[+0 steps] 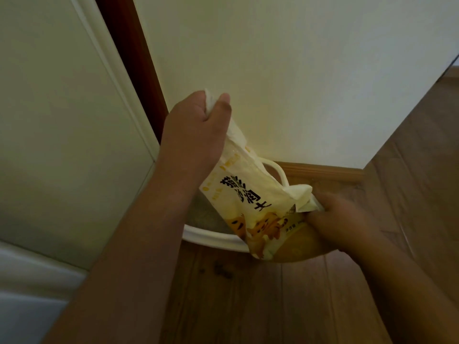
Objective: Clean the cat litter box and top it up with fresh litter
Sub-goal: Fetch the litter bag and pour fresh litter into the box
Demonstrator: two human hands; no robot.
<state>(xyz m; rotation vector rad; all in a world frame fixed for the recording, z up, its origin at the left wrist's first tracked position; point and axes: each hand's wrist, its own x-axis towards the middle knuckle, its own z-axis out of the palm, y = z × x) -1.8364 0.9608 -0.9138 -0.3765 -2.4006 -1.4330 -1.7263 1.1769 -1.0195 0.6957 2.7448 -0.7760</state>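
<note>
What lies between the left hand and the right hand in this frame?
In the head view, the yellow litter bag spans the gap: the left hand grips its upper corner, the right hand its lower end, above the litter box.

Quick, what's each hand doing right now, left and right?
Left hand: grips the upper end of the litter bag.
Right hand: grips the bag's lower end, over the litter box.

Two bare forearms are showing, with no sleeves covering them up to the frame's edge. The left hand (196,125) and right hand (347,219) are wearing nothing.
</note>
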